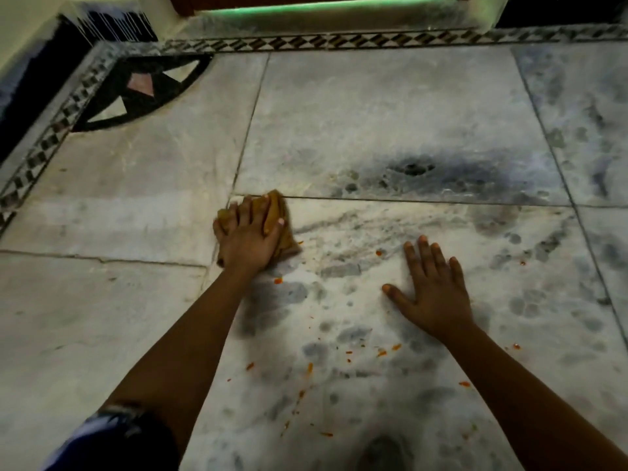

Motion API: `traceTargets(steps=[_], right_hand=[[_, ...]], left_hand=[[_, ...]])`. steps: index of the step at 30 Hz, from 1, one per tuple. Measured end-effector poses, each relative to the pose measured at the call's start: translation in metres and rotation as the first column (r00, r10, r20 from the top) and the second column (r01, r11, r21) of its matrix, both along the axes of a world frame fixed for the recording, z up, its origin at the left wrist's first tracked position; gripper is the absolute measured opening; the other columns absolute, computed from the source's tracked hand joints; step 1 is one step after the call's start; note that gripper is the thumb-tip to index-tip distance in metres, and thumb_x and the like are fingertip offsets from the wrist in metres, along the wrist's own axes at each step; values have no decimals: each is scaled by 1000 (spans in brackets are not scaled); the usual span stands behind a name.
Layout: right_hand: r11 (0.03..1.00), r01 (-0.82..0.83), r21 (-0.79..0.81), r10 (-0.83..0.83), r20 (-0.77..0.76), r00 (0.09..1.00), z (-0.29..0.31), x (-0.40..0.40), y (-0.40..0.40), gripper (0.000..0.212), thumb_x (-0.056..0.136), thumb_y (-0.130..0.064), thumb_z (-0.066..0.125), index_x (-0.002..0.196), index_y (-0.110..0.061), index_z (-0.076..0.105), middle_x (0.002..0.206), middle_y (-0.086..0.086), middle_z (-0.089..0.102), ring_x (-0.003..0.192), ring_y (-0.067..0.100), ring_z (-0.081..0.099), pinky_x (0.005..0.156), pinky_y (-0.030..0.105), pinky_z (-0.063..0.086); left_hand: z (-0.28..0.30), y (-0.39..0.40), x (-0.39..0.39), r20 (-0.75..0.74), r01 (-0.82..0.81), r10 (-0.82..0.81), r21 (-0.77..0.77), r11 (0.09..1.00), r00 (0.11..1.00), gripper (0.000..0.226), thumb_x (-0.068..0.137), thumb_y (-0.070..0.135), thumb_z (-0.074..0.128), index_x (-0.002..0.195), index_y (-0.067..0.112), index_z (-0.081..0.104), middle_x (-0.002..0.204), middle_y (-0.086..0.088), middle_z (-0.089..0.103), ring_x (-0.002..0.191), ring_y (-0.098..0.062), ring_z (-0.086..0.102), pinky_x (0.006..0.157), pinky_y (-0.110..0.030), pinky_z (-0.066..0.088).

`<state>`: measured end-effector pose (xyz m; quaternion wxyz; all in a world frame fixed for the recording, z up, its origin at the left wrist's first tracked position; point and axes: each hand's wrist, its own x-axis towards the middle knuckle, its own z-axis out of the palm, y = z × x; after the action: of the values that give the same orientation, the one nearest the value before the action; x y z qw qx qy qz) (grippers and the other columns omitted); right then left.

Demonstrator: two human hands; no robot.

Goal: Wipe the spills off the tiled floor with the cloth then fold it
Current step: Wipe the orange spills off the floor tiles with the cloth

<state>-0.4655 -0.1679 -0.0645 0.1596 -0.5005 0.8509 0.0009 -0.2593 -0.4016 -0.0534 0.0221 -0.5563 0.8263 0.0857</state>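
Observation:
A bunched mustard-yellow cloth [276, 212] lies on the grey marble tiled floor [390, 124] near a tile joint. My left hand [248, 237] presses down on the cloth with fingers spread over it and the thumb hooked at its right edge. My right hand [431, 290] rests flat on the floor to the right, fingers straight and spread, holding nothing. Small orange spill bits [382, 352] are scattered on the tile between and below my hands, with one fleck [278, 280] close to the left wrist.
A patterned black-and-white tile border [306, 40] runs along the far edge and the left side. A dark inlaid corner motif [136, 90] sits at top left. A step with a green-lit edge [323, 6] lies beyond the border. A dark stain [413, 168] marks the far tile.

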Motion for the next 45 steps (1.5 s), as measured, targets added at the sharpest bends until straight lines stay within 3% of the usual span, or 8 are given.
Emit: traceTargets(steps=[5,9,13,18,27,35,41,45], right_hand=[[998,18,-64,-19,-13,1000,-5,3,1,103,67,-82,-15,150,-23,1,158,5,-3,146,25,1,115,46,1],[997,4,-74,-7,-32,999,-3,1,1,106,66,-84,-13,150,-23,5,158,6,1,145,25,5,115,46,6],[999,-6,-46,5,-21,1000,2,-2,-1,112,57,-87,-17,149,-25,-4,158,3,-9,146,21,-4,116,42,0],[1000,-15,-13,14,-42,999,0,-2,-2,101,64,-79,-1,149,-25,-7,158,3,-11,145,22,-5,116,42,1],[999,-19,35,20,-30,999,5,-4,-3,106,58,-80,-6,149,-26,-11,157,2,-15,145,20,-7,116,42,1],[1000,-18,14,20,-103,995,3,2,-2,103,62,-77,-5,149,-23,-7,158,6,-10,146,23,-4,115,42,-5],[999,-40,28,44,-152,987,9,-5,6,109,59,-84,-19,149,-26,-3,159,4,-4,146,21,-5,108,41,-21],[998,52,-32,-56,-161,985,16,-18,42,102,69,-80,-13,150,-21,5,158,5,1,145,21,-5,107,39,-23]], left_hand=[[2,19,-47,50,240,-245,91,967,968,67,89,66,16,147,39,-3,158,-2,-8,145,-28,-8,113,-53,-9],[-2,72,-1,-29,508,-508,-1,861,861,63,84,64,9,143,43,1,158,3,5,146,-23,2,113,-44,-8],[-6,28,38,-20,380,-382,-70,922,924,65,86,60,14,147,35,17,157,0,18,144,-26,14,113,-48,6],[-4,-21,-20,10,114,-114,19,993,993,58,95,56,24,148,39,5,159,1,0,146,-26,-2,113,-55,-3],[-6,63,36,-6,657,-659,-65,751,752,60,91,59,11,147,35,14,155,2,19,143,-19,12,111,-44,5],[2,-14,-19,23,150,-152,63,987,988,58,96,54,22,148,36,3,159,2,-2,146,-25,-5,113,-56,-5],[-3,67,-32,17,609,-609,-43,792,793,62,87,57,10,146,37,8,158,1,14,145,-23,11,113,-45,-1],[-8,59,-13,-45,597,-602,-95,797,797,59,88,52,20,145,35,19,153,-1,30,140,-25,27,110,-48,10]])
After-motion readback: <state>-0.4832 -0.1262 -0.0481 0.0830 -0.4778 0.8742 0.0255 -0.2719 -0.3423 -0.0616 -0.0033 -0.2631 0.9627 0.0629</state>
